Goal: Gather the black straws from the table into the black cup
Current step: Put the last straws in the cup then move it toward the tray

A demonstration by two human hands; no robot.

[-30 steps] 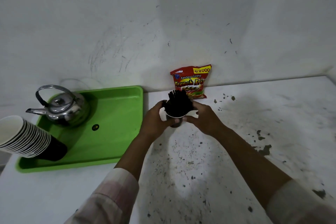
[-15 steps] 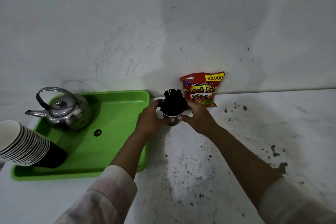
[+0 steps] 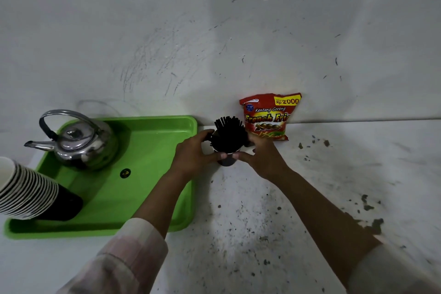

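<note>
The black cup (image 3: 226, 159) is gripped from both sides, the left hand (image 3: 193, 158) and the right hand (image 3: 265, 159) being curled round it. The black straws (image 3: 229, 133) are bunched upright in it. The cup is seen just right of the green tray (image 3: 152, 174), with the snack bag (image 3: 268, 117) just behind it.

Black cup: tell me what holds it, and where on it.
Both hands hold the black cup: the left hand wraps its left side and the right hand its right, thumbs meeting at the front, just below the black straws.
</note>
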